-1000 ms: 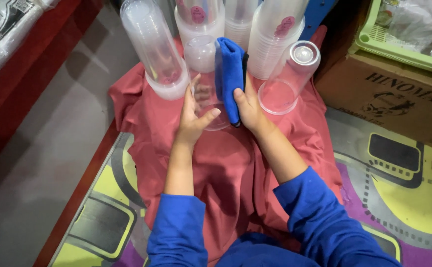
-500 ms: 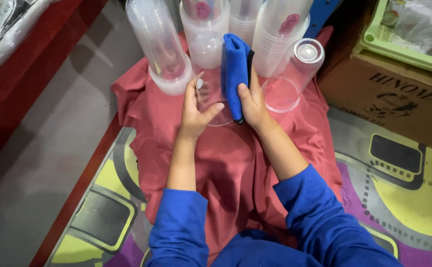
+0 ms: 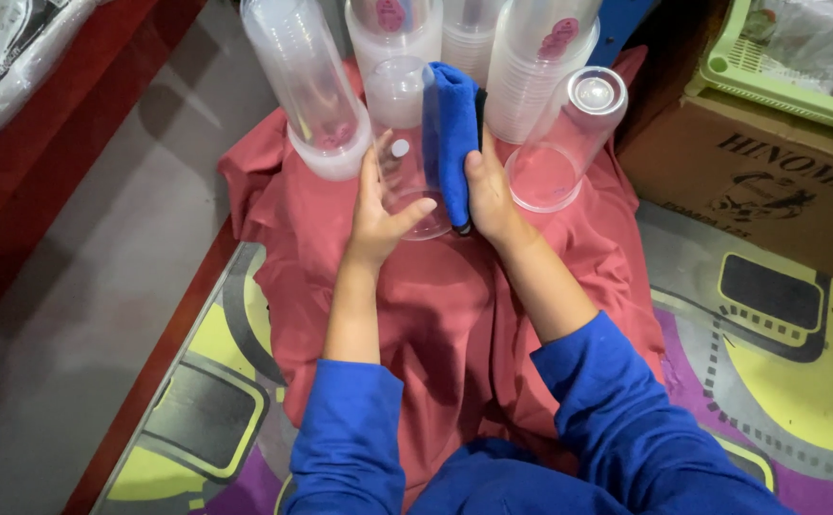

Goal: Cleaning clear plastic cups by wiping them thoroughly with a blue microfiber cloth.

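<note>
On a red cloth [image 3: 454,315] spread over the floor, a clear plastic cup [image 3: 405,143] is gripped by the left hand [image 3: 378,215]; a blue rag [image 3: 452,133] is clasped against it by the right hand [image 3: 491,195].

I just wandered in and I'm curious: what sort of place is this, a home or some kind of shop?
Probably a small shop or stockroom floor rather than a kitchen. Tall stacks of clear plastic cups stand on a red cloth, beside a cardboard carton topped by a green plastic tray.
</note>
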